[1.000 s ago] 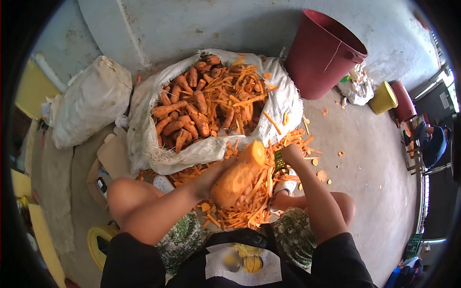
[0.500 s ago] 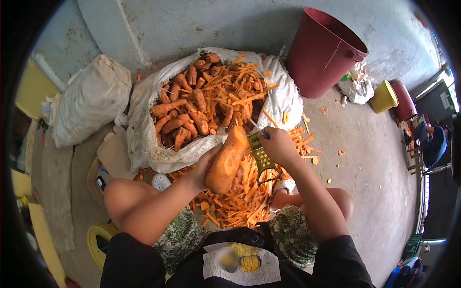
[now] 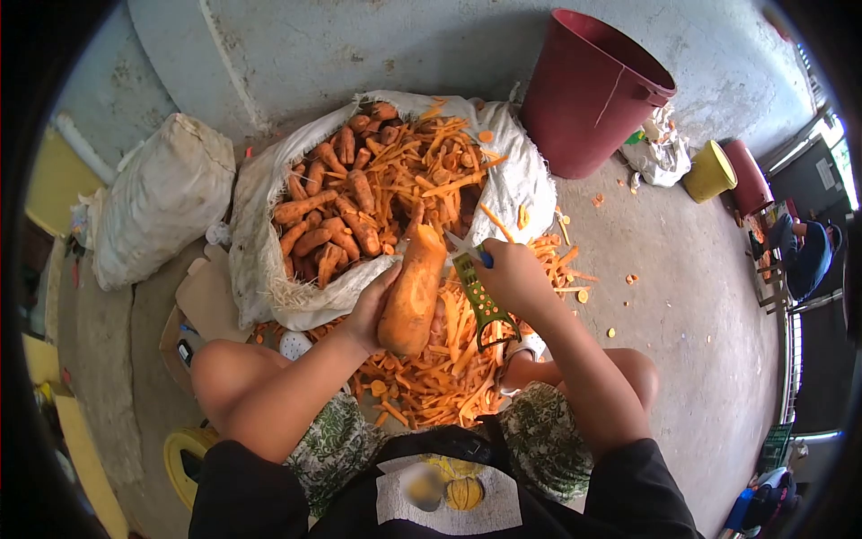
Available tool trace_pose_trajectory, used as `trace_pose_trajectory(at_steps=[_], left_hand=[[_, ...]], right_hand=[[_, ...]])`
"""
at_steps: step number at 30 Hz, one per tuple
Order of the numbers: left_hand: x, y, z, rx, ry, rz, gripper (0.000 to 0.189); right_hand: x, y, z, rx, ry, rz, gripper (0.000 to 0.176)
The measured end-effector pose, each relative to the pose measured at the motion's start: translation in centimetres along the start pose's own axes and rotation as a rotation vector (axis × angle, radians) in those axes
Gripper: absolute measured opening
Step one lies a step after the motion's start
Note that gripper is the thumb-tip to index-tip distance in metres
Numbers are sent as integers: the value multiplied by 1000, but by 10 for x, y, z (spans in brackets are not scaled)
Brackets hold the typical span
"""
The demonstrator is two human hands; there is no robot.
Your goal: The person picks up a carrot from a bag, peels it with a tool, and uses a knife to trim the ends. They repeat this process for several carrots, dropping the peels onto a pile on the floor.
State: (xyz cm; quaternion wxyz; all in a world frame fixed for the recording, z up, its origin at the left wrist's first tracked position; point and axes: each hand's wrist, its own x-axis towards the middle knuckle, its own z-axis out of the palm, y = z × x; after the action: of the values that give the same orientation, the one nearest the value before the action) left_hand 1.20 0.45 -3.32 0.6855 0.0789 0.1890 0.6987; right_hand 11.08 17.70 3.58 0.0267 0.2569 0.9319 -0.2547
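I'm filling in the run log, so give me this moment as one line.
left hand: holds large carrot | right hand: holds green peeler, knife | below: peelings | ahead: open sack with more carrots

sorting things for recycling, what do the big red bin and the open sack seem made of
The bin looks like plastic: smooth, evenly coloured, faintly shiny. The sack is probably woven plastic: dull, creased, its edge fraying into strands.

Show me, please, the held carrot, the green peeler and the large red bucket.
Held carrot (image 3: 414,292), head view: middle of body.
Green peeler (image 3: 483,306), head view: perforated part.
Large red bucket (image 3: 573,108), head view: outer wall.
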Motion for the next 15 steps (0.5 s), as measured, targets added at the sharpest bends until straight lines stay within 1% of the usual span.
trace_pose_trajectory(at_steps=[2,3,5,9,11,15], left_hand=[[1,1,-4,26,70,39,55],[1,2,-4,26,69,37,55],[2,3,-3,25,179,63,56],[5,5,0,-65,181,50,55],[6,4,3,-54,283,91,54],[6,6,9,-23,266,110,54]], right_hand=[[0,2,0,-4,-1,-11,20],[0,3,0,-9,-4,-15,19],[0,4,0,-12,-8,-19,19],[0,5,-2,-31,-10,-29,18],[-1,5,-2,-43,-7,-30,18],[-3,8,-4,-47,0,-43,18]])
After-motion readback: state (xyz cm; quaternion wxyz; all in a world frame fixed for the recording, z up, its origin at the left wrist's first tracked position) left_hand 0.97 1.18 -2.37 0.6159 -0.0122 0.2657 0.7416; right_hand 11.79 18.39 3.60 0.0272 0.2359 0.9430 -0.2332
